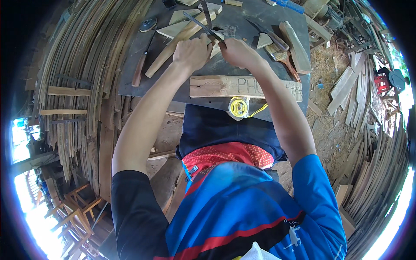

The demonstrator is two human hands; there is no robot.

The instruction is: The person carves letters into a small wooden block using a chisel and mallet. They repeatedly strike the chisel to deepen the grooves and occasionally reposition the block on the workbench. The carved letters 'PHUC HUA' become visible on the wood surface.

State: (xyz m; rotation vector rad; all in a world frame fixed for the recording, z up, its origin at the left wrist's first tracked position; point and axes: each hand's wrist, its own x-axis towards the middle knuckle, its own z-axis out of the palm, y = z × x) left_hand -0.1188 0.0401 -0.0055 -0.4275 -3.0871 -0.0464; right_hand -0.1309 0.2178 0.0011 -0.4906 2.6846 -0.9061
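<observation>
My left hand (190,53) and my right hand (237,53) are close together over the dark worktable (167,89). My right fingers are wrapped round the near end of a long thin dark file (198,23), which slants up and to the left. Closed as well, my left hand grips the near end of a narrow dark blade (206,14) that points away from me. File and blade cross just beyond my hands; whether they touch I cannot tell. A long shaped piece of wood (162,57) lies beside my left hand.
Nearer me lie a marked board (210,86) and a yellow tape measure (238,107). A wooden-handled tool (138,71) and a round disc (148,24) lie left; a knife (275,38), brush (284,58) and wood block (295,47) right. Stacked planks (82,56) flank the table.
</observation>
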